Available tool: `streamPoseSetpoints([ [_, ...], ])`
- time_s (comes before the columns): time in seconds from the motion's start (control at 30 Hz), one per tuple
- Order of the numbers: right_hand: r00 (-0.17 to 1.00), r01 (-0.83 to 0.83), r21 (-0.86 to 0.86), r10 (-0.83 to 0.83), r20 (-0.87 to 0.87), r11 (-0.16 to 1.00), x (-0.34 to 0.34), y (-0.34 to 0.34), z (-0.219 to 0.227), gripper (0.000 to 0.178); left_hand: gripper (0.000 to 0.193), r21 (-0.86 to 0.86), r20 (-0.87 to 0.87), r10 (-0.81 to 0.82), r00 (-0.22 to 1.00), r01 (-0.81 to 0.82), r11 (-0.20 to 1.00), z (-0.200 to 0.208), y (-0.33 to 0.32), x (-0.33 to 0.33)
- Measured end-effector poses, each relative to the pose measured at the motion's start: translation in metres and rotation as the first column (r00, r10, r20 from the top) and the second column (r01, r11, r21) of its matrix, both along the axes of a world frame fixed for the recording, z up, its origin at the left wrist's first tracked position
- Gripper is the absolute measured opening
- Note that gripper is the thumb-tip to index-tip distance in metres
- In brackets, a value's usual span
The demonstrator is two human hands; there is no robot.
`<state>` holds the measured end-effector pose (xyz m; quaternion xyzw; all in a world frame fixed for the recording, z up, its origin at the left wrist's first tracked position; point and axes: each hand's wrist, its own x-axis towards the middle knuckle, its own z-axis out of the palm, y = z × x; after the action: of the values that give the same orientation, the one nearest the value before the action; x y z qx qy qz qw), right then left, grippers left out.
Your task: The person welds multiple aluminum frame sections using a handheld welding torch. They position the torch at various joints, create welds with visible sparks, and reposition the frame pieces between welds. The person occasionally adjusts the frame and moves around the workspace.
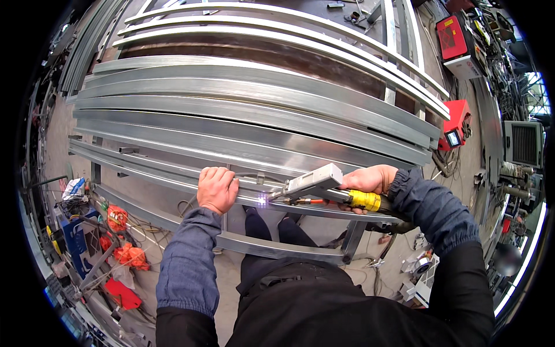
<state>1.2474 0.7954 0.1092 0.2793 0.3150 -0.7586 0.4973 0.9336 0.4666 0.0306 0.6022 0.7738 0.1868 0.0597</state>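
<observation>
My right hand is closed round a welding gun with a boxy grey body, yellow tape wrapped near its rear and an orange line along its underside. The gun's tip points left, and a small violet-white glow shines there on a narrow metal tube. Just left of the glow, my left hand has its fingers curled over the long metal tube nearest to me. Its fingertips are partly hidden. Blue-grey sleeve covers are on both my forearms.
Several wide silver metal profiles lie side by side beyond my hands, with thin light bars farther off. A metal frame crosses near my legs. Red machines stand at right; orange-red bags and cables lie on the floor at left.
</observation>
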Motion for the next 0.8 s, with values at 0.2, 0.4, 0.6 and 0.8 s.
streamPoseSetpoints([
  [0.2,0.999,-0.006,-0.062,0.003,-0.044,0.998,0.001,0.004,-0.005,0.055,0.016,-0.002,0.001,0.002,1.0,-0.002,1.0,-0.001,0.001,0.001],
  [0.4,1.0,-0.013,-0.056,0.011,-0.024,0.998,0.003,0.005,-0.006,0.055,0.015,0.007,0.001,-0.001,1.0,0.001,1.0,0.001,0.001,0.002],
  [0.6,0.999,0.024,-0.06,-0.026,-0.043,0.998,0.013,0.004,-0.011,0.055,0.016,-0.008,-0.007,-0.002,1.0,0.002,1.0,-0.002,0.001,0.0],
  [0.8,0.998,0.038,-0.055,-0.041,-0.052,0.998,0.015,0.005,-0.009,0.053,0.018,-0.015,-0.003,-0.01,1.0,0.01,1.0,-0.003,0.0,-0.001],
])
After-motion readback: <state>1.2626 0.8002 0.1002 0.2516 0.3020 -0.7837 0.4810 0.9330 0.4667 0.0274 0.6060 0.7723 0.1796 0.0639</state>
